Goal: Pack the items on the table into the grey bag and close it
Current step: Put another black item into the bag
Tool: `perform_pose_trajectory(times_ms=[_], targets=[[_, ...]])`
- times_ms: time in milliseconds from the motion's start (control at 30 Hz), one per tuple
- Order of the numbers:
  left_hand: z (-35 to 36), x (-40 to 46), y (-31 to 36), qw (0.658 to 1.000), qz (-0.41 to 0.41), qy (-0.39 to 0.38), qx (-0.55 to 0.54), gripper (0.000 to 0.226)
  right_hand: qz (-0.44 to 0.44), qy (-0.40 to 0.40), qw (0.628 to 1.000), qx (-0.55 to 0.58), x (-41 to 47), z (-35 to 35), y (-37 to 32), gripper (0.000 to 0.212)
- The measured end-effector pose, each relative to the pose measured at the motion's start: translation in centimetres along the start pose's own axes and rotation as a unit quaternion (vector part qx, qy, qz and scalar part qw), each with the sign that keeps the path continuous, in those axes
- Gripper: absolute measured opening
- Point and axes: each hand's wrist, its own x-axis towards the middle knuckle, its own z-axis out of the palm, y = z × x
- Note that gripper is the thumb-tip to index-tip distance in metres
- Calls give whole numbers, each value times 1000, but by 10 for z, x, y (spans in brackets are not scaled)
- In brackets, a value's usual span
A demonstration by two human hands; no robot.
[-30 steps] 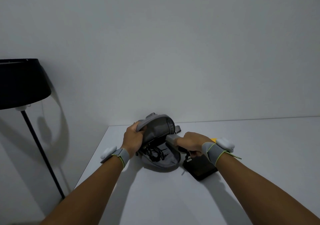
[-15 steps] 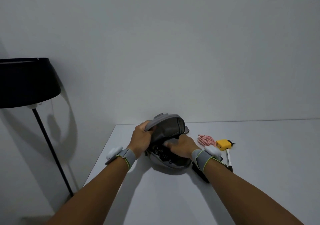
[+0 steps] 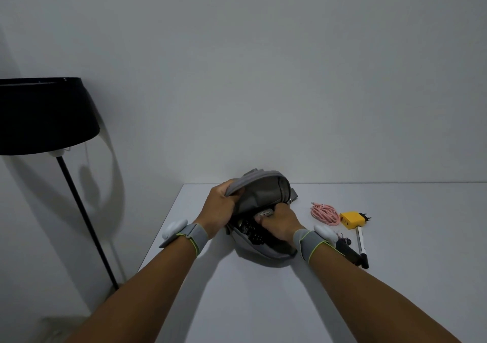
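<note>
The right hand [image 3: 280, 222] is inside the mouth of the soft grey fabric bag [image 3: 263, 197]. Its fingers curl around a small thing with a silver mesh end [image 3: 264, 213], and it looks like it is pushing that thing in. The left hand [image 3: 220, 207] is clamped on the bag's top flap and holds it up so the mouth is open. The bag sits near the back left of the white table [image 3: 263, 303]. Something dark and tangled [image 3: 254, 233] already lies inside it.

Just to the right of the bag, more things wait on the table: a coiled pink cable [image 3: 324, 214], a yellow plug block [image 3: 351, 220] touching the coil, a black and white marker pen [image 3: 361, 246], and a flat black thing [image 3: 347, 254] half hidden behind the right wrist. I cannot tell what that one is.

Here is what could go wrong. If the left hand lets the flap drop, the mouth could fall shut on the right hand. The mesh thing could snag on the dark tangle and not go in deep. When the right hand comes out, its wrist or the white wrist tracker [image 3: 325, 233] could bump the flat black thing or the pen, and the pen might roll. The bag is soft, so a hard push could slide it toward the table's left edge.
</note>
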Motion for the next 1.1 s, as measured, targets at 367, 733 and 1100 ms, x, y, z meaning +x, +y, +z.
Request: perform_pose_trajectory(times_ms=[367,733,1100], targets=[[-2,4,-6,1000,-2,-15,-10,22,-11,107,991,-75,12,26,4,30],[-4,8,-11,1000,-9,-9,-22,21,16,122,988,-91,18,30,-1,27],[-1,10,-13,999,-15,20,-26,22,3,116,989,-92,12,17,-7,39]])
